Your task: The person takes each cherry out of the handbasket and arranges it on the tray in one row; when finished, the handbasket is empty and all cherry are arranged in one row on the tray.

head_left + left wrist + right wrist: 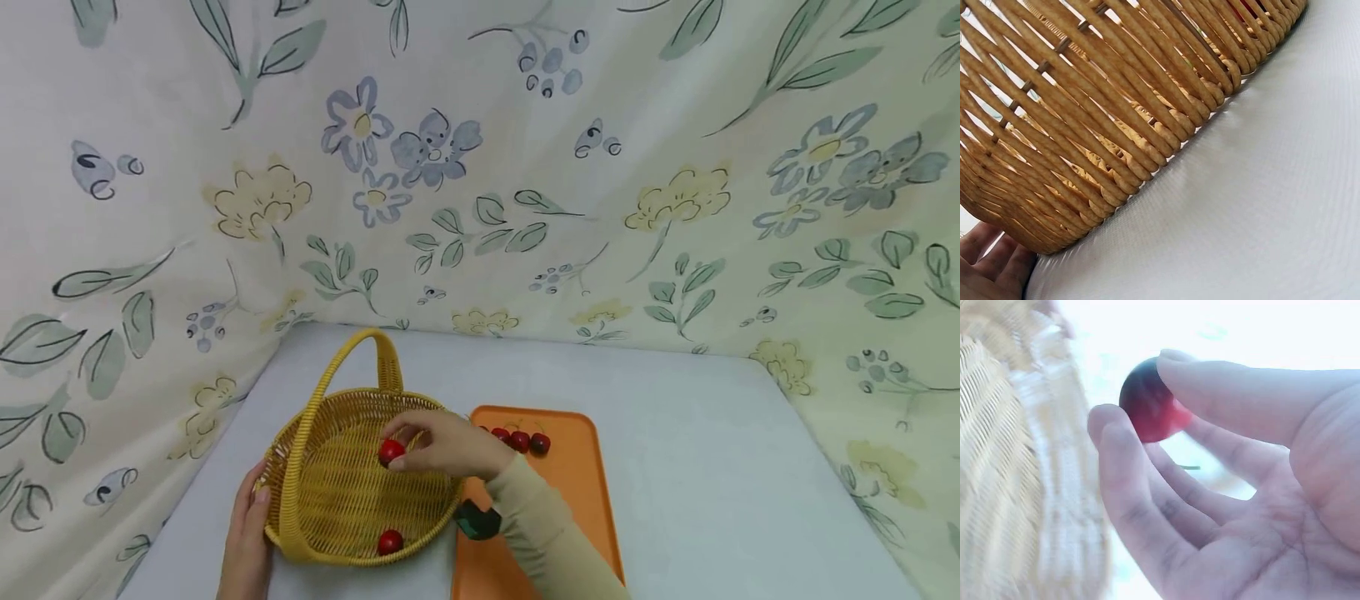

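Note:
My right hand (450,442) pinches a dark red cherry (1150,403) between thumb and fingertips, over the right part of the yellow wicker basket (345,483). A thin green stem (1189,467) shows below the fruit in the right wrist view. Another cherry (390,542) lies in the basket near its front rim. At the basket's left side, my left hand (249,525) holds the wall, thumb at the rim and fingers (1004,259) low against the outside weave.
An orange tray (573,492) lies right of the basket, with several stemmed cherries (519,442) near its far end. By its left edge, partly behind my right sleeve, sits a dark green glossy thing (476,521). The basket's tall arched handle (303,425) rises at the left. A floral cloth hangs behind the white table (690,467).

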### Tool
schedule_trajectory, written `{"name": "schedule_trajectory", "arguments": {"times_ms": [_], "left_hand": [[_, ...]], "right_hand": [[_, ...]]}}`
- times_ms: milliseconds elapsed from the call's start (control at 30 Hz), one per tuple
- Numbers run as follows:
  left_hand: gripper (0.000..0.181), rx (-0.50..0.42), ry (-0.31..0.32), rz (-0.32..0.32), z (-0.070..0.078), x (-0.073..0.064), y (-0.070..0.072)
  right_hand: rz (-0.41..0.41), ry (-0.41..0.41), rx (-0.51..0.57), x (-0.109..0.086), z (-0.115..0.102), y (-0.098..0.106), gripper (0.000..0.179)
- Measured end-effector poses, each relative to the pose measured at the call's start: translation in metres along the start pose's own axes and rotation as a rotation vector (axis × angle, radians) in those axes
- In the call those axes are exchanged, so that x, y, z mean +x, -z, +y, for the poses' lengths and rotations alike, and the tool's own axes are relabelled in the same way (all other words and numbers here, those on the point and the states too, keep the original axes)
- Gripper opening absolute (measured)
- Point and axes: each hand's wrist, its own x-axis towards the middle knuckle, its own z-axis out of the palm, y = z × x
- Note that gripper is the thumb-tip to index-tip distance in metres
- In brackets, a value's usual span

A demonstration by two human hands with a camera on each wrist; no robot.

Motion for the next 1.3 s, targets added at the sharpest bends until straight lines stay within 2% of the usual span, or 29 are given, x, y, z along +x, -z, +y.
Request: {"name": "schedule_trajectory", "arguments": {"times_ms": [100,200,300,433,567,700,833,1033,1300], "left_hand": [[0.057,0.016,-0.004,0.01,-0.005,-0.001,0.003],[0.055,-0.013,-0.039,-0.006,-0.008,0.001,0.003],[0.055,-0.021,-0.08,-0.014,-0.009,0.004,0.002],[0.055,-0.018,-0.078,-0.004,-0.007,0.005,0.003],[0.055,-0.023,-0.058,-0.009,-0.005,0.004,0.002],[0.056,-0.026,-0.034,-0.005,-0.004,0.005,0.0],[0.057,-0.044,-0.015,-0.001,-0.005,0.005,-0.001],[0.057,-0.042,-0.018,0.01,-0.003,0.005,-0.003],[0.055,-0.012,-0.012,0.018,-0.002,0.004,-0.004]], "right_hand": [[0.069,0.003,0.193,-0.043,0.016,0.022,0.031],[0.177,-0.039,0.296,-0.082,0.04,0.044,0.034],[0.307,-0.133,0.314,-0.114,0.069,0.062,0.041],[0.479,-0.249,0.195,-0.135,0.103,0.077,0.043],[0.587,-0.328,0.066,-0.138,0.127,0.078,0.044],[0.588,-0.351,-0.052,-0.128,0.143,0.075,0.043],[0.59,-0.379,-0.151,-0.119,0.148,0.072,0.036],[0.587,-0.396,-0.194,-0.111,0.151,0.069,0.029],[0.586,-0.388,-0.162,-0.107,0.161,0.066,0.029]]}}
